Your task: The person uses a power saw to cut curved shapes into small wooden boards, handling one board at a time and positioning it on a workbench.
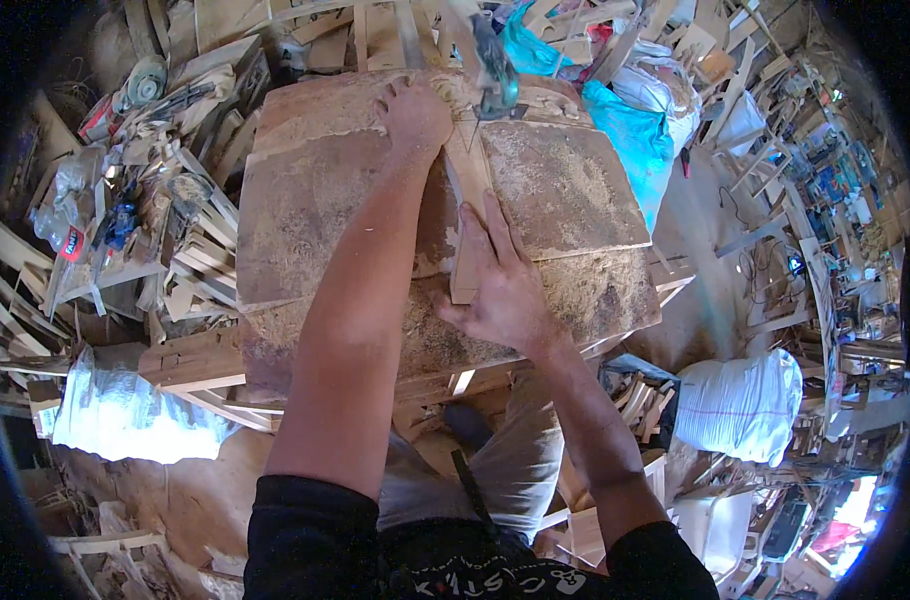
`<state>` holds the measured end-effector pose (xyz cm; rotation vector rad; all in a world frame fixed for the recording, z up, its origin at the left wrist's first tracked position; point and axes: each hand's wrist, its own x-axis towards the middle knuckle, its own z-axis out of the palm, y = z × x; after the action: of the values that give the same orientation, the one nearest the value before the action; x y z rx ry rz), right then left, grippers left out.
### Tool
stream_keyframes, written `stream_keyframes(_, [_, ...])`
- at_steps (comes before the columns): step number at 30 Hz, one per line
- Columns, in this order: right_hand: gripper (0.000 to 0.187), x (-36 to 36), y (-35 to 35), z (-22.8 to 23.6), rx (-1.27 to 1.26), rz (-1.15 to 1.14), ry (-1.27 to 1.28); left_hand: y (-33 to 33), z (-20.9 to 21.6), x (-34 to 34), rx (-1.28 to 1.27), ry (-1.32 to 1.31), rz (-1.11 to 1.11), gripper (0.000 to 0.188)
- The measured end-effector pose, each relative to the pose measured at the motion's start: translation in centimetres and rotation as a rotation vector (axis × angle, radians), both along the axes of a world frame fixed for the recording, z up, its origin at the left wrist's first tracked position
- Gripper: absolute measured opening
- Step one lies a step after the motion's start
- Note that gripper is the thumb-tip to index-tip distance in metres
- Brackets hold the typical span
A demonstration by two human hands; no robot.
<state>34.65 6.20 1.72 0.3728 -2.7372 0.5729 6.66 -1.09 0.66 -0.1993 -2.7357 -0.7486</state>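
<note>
A narrow pale wooden strip point(464, 215) lies lengthwise on a sawdust-covered wooden bench top point(305, 200). My right hand point(502, 288) presses flat on the strip's near end, fingers spread along it. My left hand point(415, 115) reaches to the far part of the bench with its fingers curled, just left of the strip's far end. Whether it grips the strip is hidden. A teal power tool point(496, 82), blurred, stands at the strip's far end, right of my left hand.
Stacked wooden slats and offcuts point(200, 250) crowd the left side, with plastic bottles point(60, 215) and a grinder point(145, 83). A blue plastic sack point(630, 135) sits at the bench's right. White sacks lie at lower left point(125, 410) and lower right point(740, 405).
</note>
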Motion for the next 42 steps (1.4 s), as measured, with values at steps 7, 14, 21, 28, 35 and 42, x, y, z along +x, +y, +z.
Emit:
stream_keyframes(7, [0.115, -0.3, -0.3, 0.0, 0.018, 0.002, 0.023, -0.3, -2.2, -3.0, 0.071, -0.07, -0.048, 0.053])
stream_keyframes(14, [0.117, -0.6, -0.5, -0.2, 0.001, -0.002, 0.044, -0.6, -1.8, -3.2, 0.043, -0.077, -0.035, 0.053])
stream_keyframes(21, [0.118, -0.8, -0.4, 0.1, -0.005, 0.001, 0.018, -0.3, -0.5, -1.7, -0.021, -0.022, 0.025, 0.052])
stream_keyframes(28, [0.123, -1.2, -0.3, -0.3, -0.014, 0.006, -0.009, -0.4, -0.5, -2.1, -0.016, -0.036, -0.007, 0.051])
stream_keyframes(35, [0.117, -1.3, -0.8, 0.0, -0.019, -0.026, 0.016, -0.4, -0.6, -3.1, 0.004, -0.118, -0.029, 0.053])
stream_keyframes(42, [0.114, -1.7, -0.8, -0.1, 0.026, 0.002, 0.102, -0.3, -0.4, -2.1, 0.027, 0.02, 0.013, 0.053])
